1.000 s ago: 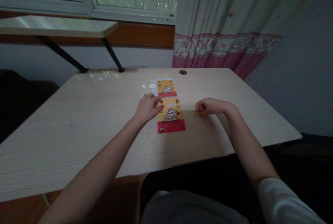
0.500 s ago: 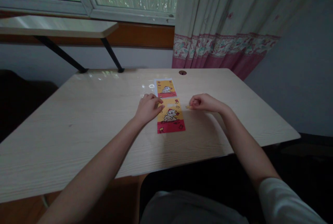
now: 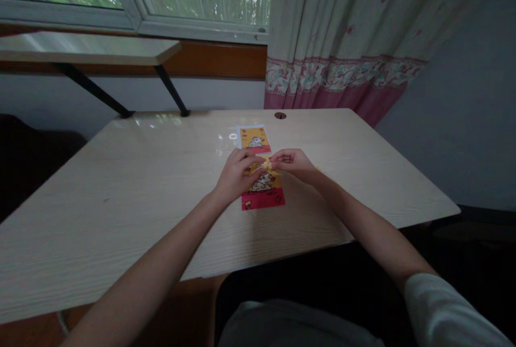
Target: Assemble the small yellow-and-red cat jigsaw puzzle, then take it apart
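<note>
A yellow-and-red jigsaw puzzle [image 3: 263, 200] with a cartoon animal in a red hat lies flat on the table, its upper part partly covered by my hands. Over it, a small pale-yellow puzzle piece [image 3: 267, 164] sits between my fingertips. My right hand [image 3: 293, 163] pinches it from the right between thumb and index finger. From the left, my left hand [image 3: 238, 174] brings its thumb and index tips to the same piece, seemingly gripping it too. Just beyond the puzzle lies a picture card [image 3: 255, 139] with the same design and a white border.
The pale wood table [image 3: 161, 196] spreads to both sides, with a round cable hole [image 3: 280, 115] at its back edge. A raised shelf [image 3: 92, 48] on black legs stands at the back left. Behind hang a window and a flowered curtain [image 3: 318, 76].
My right hand has moved left with the puzzle piece, from beside the puzzle to over its upper part. My left fingers have come in to meet it. The view has shifted slightly.
</note>
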`<state>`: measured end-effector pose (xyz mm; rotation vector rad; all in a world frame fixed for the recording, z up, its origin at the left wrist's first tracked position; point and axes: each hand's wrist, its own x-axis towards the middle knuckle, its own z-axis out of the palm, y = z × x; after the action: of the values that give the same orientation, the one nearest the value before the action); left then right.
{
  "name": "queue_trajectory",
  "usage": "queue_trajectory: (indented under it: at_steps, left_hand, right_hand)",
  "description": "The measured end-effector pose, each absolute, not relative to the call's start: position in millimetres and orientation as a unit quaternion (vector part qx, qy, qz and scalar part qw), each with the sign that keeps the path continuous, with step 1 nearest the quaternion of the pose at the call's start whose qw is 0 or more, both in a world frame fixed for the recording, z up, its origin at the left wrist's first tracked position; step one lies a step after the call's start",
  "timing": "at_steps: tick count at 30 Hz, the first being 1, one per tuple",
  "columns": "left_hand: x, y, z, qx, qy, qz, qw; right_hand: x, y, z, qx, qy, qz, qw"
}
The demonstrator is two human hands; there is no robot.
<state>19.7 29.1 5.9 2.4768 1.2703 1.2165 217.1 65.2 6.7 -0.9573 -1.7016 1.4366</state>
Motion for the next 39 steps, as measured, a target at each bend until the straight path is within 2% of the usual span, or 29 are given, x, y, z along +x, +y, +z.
queue_trajectory:
  at_steps: [3, 6, 10, 14, 21, 24, 30, 39]
  left_hand:
    - [19, 29, 7, 0.805, 0.425, 0.410, 0.051]
    - [19, 28, 9, 0.793, 0.434, 0.426, 0.043]
    - [17, 30, 10, 0.785, 0.444, 0.431, 0.022]
    - [16, 32, 8, 0.789, 0.432, 0.437, 0.011]
    - [15, 34, 5, 0.801, 0.433, 0.412, 0.022]
    - [12, 37, 0, 0.815, 0.450, 0.364, 0.032]
    - [4, 44, -9, 0.834, 0.501, 0.229, 0.027]
    - [5, 42, -8, 0.861, 0.478, 0.171, 0.025]
  right_hand:
    - [217, 64, 5, -0.368, -0.688, 0.495, 0.381]
    - [219, 62, 6, -0.383, -0.751, 0.347, 0.411]
    - [221, 60, 7, -0.385, -0.833, 0.142, 0.371]
    - [221, 60, 7, -0.387, -0.853, 0.064, 0.345]
    - [220, 60, 7, -0.381, -0.859, 0.055, 0.336]
    - [221, 66, 3, -0.401, -0.849, 0.088, 0.332]
    - [225, 83, -14, -0.441, -0.844, 0.152, 0.264]
    - [227, 81, -17, -0.456, -0.843, 0.162, 0.235]
